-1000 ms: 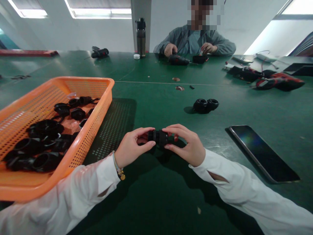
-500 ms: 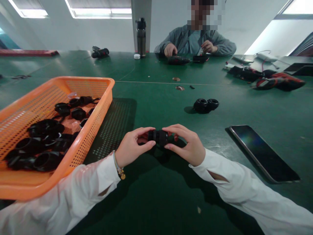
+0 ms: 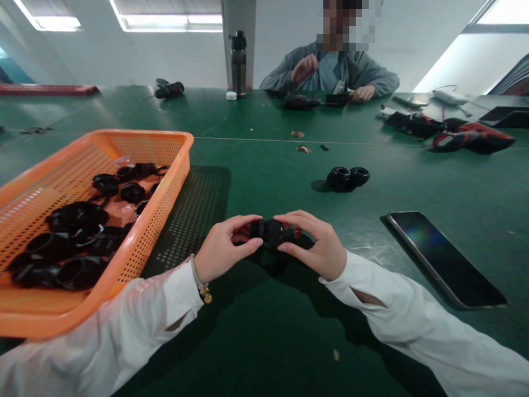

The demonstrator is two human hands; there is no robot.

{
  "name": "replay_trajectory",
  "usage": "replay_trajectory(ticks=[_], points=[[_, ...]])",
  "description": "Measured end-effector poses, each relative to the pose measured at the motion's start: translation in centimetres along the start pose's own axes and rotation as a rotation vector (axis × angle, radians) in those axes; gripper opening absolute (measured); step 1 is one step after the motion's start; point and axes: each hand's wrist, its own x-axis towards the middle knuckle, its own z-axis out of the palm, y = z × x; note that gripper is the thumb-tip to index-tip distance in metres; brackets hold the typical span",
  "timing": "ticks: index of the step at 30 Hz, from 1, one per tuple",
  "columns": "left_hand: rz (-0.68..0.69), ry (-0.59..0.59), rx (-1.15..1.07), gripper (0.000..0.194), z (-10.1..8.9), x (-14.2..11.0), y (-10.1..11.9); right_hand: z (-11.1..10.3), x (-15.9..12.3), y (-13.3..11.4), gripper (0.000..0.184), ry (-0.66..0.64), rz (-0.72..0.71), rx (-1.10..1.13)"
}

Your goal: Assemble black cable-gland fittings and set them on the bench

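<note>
A small black cylindrical fitting [image 3: 268, 231] is held just above the green table [image 3: 264, 331], at the middle of the view. My left hand [image 3: 223, 249] pinches its left end between thumb and fingers. My right hand [image 3: 317, 245] grips its right end the same way. Both wrists wear white sleeves, and the left one has a bead bracelet. To the left stands an orange mesh basket [image 3: 165, 182] with several black plastic parts [image 3: 78, 231] in it. Two black ring parts [image 3: 347, 177] lie together on the table beyond my right hand.
A dark phone [image 3: 442, 256] lies face up at the right. Across the table a person in a grey jacket [image 3: 330, 69] sits with a black tool [image 3: 301, 101] before them. A dark bottle [image 3: 238, 62] stands at the back; red and black tools [image 3: 463, 135] lie far right.
My hands and the fitting have stayed in place. The person opposite has raised one hand from the table to chest height.
</note>
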Motion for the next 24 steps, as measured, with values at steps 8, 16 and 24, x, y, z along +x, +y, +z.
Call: replay_trajectory(ticks=[8,16,24], points=[[0.0,0.003,-0.004,0.046,0.05,0.02,-0.01,-0.02,0.01,0.13,0.031,-0.009,0.008,0.013],[0.0,-0.001,0.006,0.046,0.04,0.0,-0.03,-0.01,0.07,0.0,0.036,-0.023,0.018,0.051],[0.006,-0.01,0.023,0.046,0.15,0.02,0.13,0.03,0.02,0.07,0.033,-0.002,0.024,0.009]])
